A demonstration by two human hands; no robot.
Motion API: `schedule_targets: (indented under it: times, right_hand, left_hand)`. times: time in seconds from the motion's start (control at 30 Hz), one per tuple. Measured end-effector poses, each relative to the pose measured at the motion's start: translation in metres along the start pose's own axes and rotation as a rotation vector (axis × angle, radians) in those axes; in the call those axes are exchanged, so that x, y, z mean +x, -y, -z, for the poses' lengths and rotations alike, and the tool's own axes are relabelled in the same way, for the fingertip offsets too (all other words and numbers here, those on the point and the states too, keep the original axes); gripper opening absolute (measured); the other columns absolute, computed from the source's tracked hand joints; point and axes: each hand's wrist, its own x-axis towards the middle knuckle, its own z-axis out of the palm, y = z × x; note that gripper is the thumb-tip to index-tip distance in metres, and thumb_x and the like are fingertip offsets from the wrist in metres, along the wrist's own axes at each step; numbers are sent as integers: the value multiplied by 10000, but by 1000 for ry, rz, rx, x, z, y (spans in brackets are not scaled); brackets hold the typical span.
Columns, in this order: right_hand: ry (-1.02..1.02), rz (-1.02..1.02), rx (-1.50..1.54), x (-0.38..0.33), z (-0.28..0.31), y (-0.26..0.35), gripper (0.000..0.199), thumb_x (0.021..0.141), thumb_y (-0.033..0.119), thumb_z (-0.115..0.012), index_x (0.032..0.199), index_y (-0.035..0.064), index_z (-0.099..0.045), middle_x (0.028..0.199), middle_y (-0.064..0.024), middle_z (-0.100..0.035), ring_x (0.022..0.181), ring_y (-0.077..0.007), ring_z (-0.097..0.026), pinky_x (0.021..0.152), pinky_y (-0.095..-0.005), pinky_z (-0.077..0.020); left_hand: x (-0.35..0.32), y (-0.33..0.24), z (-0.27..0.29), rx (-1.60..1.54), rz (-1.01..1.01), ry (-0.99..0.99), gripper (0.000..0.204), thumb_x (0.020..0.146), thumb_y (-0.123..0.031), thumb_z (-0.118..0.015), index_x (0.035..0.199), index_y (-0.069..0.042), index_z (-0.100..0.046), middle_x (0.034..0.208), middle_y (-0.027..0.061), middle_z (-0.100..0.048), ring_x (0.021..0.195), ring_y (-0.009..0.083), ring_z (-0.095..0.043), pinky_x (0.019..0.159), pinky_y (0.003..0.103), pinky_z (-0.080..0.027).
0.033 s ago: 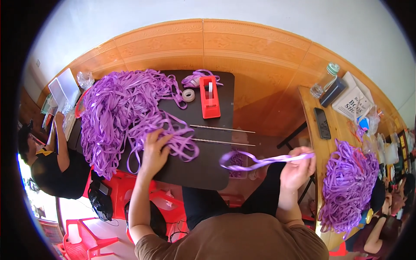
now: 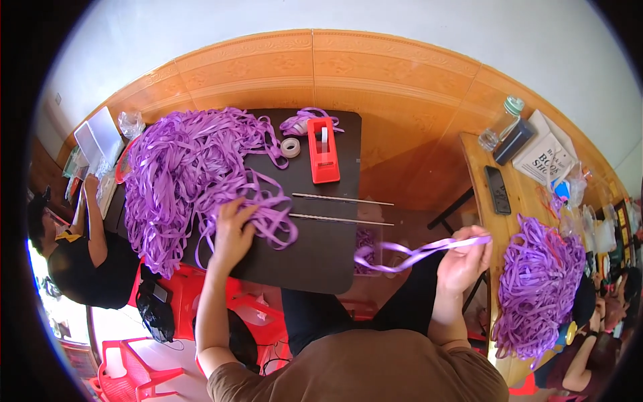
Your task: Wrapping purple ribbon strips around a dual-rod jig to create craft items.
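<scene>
Back wall, across the top of the frame: orange tile. Dark table, centre and left: rounded corners. Wooden table, right side.

Large heap, left of centre on the dark table: purple ribbon, tangled, loose loops spilling at its lower right.

Left hand, left of centre: fingers among those loops; whether they grip, I cannot tell.

Right hand, right of centre, well apart from the left: thumb and fingers pinched together on one ribbon. I see this length in the air past the dark table's right edge, a loop hanging leftward, a short end showing beyond the fingertips.

Two rods, slim and pale, near the centre: side by side, apart, overhanging that same edge.

Tape dispenser, red, upper centre. Tape roll, just left of it. Small bundle, purple, behind.

On the wooden table I list: bottle, dark cylinder, paper bag, phone, second heap, also purple.

Lower left: red chair, black bag. Left edge: a co-worker, dark top, arms raised forward.
</scene>
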Motion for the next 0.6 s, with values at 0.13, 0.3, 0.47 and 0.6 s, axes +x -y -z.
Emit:
schedule_targets:
  times: [0.13,0.3,0.47,0.6]
  right_hand:
    - [28,-102,-16,11,14,2,166,946,138,-510,944,-4,-596,836,-70,-570,652,-138,-532,554,-258,-427]
    - [224,-128,-229,9,0,6,167,953,108,-511,940,-19,-618,736,-60,-588,621,-106,-542,562,-224,-423]
    - [311,-156,-395,14,3,13,133,931,72,-560,980,-29,-631,772,-42,-622,592,-71,-561,509,-186,-448]
    - [367,-187,-292,11,-13,22,140,929,86,-570,986,-27,-628,758,-69,-639,593,-82,-580,507,-196,-462]
  left_hand:
    - [17,49,22,111,92,-24,382,698,-9,-578,1074,9,-638,1121,208,-582,1063,383,-509,946,429,-404]
    - [41,-33,66,317,5,-11,410,689,35,-538,1093,10,-603,1082,157,-601,994,343,-534,846,426,-426]
    - [40,-146,45,-304,-241,1,259,686,43,-597,941,3,-631,851,129,-637,774,323,-595,680,413,-464]
    - [29,-198,-7,-758,-341,135,208,757,12,-659,964,28,-649,904,155,-635,822,319,-606,737,376,-491]
